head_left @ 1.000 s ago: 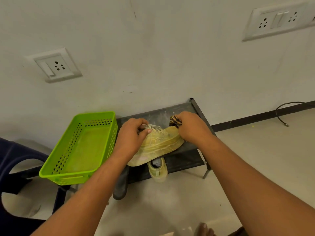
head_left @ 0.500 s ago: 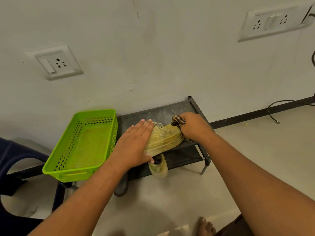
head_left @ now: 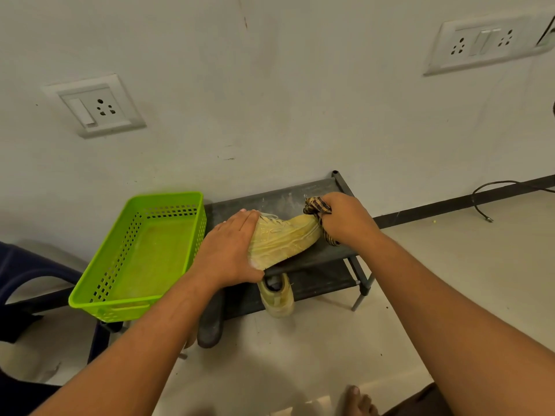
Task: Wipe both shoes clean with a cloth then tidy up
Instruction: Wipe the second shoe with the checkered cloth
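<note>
Now we lay our left hand [head_left: 231,250] flat on the yellow shoe [head_left: 285,238] to pin it on top of the rack [head_left: 285,198] — that way our right hand [head_left: 345,219], fisted round the cloth [head_left: 316,205], can scrub its toe. The other shoe [head_left: 277,295] sits below.

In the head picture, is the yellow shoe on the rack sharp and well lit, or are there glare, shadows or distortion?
Head view: soft, even light, no glare on the yellow shoe; its texture is slightly soft, though the cloth stripes are readable. Head view: wide-angle bending tilts the single socket and double socket and enlarges the near forearms.
</note>
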